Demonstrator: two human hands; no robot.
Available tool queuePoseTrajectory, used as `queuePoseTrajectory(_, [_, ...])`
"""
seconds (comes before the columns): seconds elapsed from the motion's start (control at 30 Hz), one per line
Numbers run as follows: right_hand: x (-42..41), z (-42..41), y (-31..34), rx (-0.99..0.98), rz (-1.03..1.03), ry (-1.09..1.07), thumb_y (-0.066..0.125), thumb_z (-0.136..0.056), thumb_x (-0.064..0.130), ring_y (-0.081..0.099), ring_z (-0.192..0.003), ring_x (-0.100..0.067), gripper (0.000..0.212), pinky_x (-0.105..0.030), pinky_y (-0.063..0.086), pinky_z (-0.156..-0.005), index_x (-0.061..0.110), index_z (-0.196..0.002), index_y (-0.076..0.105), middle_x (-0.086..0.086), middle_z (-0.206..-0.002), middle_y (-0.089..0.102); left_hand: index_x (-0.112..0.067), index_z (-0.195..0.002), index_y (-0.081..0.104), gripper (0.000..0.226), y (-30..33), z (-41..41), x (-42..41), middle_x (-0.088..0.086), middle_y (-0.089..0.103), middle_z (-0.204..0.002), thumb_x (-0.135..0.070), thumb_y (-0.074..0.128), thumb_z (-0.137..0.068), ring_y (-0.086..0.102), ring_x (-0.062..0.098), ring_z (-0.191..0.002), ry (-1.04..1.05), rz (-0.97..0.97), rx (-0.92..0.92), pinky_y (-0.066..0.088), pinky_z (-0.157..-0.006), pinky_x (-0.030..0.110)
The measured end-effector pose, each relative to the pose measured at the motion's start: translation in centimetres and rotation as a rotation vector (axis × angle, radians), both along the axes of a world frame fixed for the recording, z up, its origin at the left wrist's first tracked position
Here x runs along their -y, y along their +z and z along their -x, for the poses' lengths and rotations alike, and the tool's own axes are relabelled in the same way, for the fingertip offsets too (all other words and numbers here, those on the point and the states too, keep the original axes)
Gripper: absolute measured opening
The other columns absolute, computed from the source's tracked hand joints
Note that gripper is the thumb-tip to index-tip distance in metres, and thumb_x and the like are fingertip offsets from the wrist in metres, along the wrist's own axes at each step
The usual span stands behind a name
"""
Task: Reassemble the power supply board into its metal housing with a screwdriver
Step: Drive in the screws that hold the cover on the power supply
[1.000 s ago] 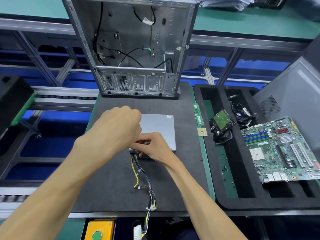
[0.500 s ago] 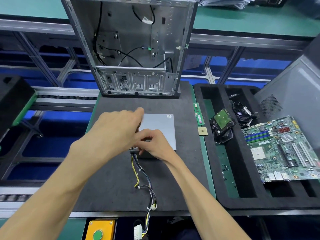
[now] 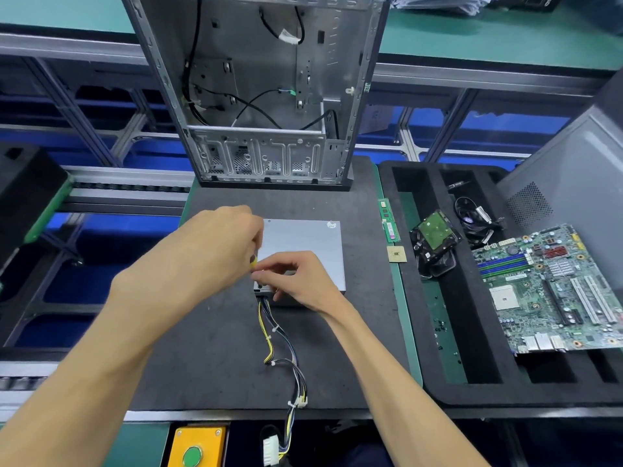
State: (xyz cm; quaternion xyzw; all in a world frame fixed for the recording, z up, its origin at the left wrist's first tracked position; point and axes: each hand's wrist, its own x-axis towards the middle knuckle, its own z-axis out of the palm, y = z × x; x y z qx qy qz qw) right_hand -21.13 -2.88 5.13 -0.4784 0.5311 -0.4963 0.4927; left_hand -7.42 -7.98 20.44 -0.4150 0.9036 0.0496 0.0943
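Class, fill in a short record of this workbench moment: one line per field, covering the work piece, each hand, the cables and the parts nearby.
Work piece: grey metal power supply box, lying flat on the dark mat
Left hand: curled round a tool with a yellow handle, at the box's near edge
Right hand: fingers pinching at the same near edge
Cables: wire bundle runs from the box toward the viewer
Behind: open computer case, standing upright
Right tray: circuit board, hard drive

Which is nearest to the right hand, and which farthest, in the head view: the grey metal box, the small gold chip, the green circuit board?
1. Grey metal box: under the right hand.
2. Gold chip: to its right, on the mat edge.
3. Green circuit board: far right, in the black tray.
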Motion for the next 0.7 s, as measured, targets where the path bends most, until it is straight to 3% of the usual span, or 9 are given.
queuePoseTrajectory(0.13, [0.0, 0.2, 0.0, -0.012, -0.008, -0.010, 0.080, -0.088, 0.010, 0.059, -0.065, -0.012, 0.008, -0.027, 0.055, -0.055, 0.017, -0.091, 0.080, 0.009, -0.073, 0.071, -0.021, -0.109, 0.065, 0.024, -0.3, 0.0, 0.0, -0.004, 0.051, -0.111, -0.006, 0.056, -0.092, 0.048, 0.017, -0.104, -0.100, -0.126, -0.062, 0.046, -0.088, 0.038])
queuePoseTrajectory(0.2, [0.0, 0.1, 0.0, -0.014, -0.007, -0.005, 0.079, -0.088, 0.010, 0.058, -0.065, -0.011, 0.008, -0.026, 0.054, -0.055, 0.018, -0.090, 0.080, 0.009, -0.072, 0.071, -0.024, -0.118, 0.056, 0.023, -0.8, 0.0, -0.3, -0.004, 0.051, -0.110, -0.022, 0.057, -0.095, 0.055, 0.019, -0.102, -0.033, -0.078, -0.121, 0.049, -0.083, 0.039])
queuePoseTrajectory(0.27, [-0.1, 0.0, 0.0, -0.033, -0.005, 0.007, 0.080, -0.088, 0.012, 0.058, -0.065, -0.010, 0.011, -0.024, 0.054, -0.055, 0.023, -0.086, 0.079, 0.013, -0.071, 0.070, -0.022, -0.108, 0.055, 0.027, -1.1, -0.1, -0.4, -0.002, 0.056, -0.103, -0.046, 0.056, -0.095, 0.061, 0.025, -0.094, 0.075, 0.038, -0.084, 0.050, -0.074, 0.038])
queuePoseTrajectory(0.3, [-0.1, 0.0, 0.0, -0.046, -0.005, 0.014, 0.081, -0.087, 0.014, 0.058, -0.066, -0.009, 0.013, -0.024, 0.055, -0.055, 0.026, -0.084, 0.079, 0.013, -0.071, 0.070, -0.019, -0.101, 0.056, 0.030, -1.0, -0.2, -0.3, 0.000, 0.060, -0.099, -0.048, 0.054, -0.095, 0.061, 0.028, -0.090, 0.113, 0.077, -0.022, 0.050, -0.073, 0.037])
queuePoseTrajectory(0.43, [-0.2, -0.2, -0.1, -0.066, -0.009, 0.030, 0.083, -0.086, 0.021, 0.058, -0.067, -0.006, 0.010, -0.025, 0.057, -0.057, 0.030, -0.084, 0.080, 0.011, -0.072, 0.069, -0.010, -0.091, 0.063, 0.017, -1.4, -0.3, 0.3, 0.009, 0.063, -0.099, -0.022, 0.054, -0.096, 0.061, 0.036, -0.091, 0.105, 0.001, 0.004, 0.053, -0.078, 0.041])
queuePoseTrajectory(0.57, [-0.1, -0.1, -0.1, -0.060, -0.019, 0.012, 0.084, -0.085, 0.019, 0.058, -0.066, -0.008, 0.017, -0.024, 0.056, -0.056, 0.033, -0.081, 0.077, 0.010, -0.070, 0.067, -0.022, -0.111, 0.063, 0.018, -1.3, -0.2, -0.1, -0.005, 0.052, -0.103, -0.018, 0.055, -0.095, 0.061, 0.027, -0.097, 0.024, -0.069, -0.155, 0.049, -0.082, 0.040])
queuePoseTrajectory(0.7, [-0.2, 0.1, -0.1, -0.077, -0.017, 0.030, 0.081, -0.087, 0.015, 0.057, -0.061, -0.005, 0.008, -0.023, 0.055, -0.057, 0.023, -0.087, 0.078, 0.017, -0.068, 0.067, -0.027, -0.118, 0.061, 0.027, -1.3, 0.0, 0.0, -0.007, 0.042, -0.100, -0.016, 0.059, -0.093, 0.056, 0.018, -0.089, -0.058, -0.118, -0.194, 0.046, -0.078, 0.034])
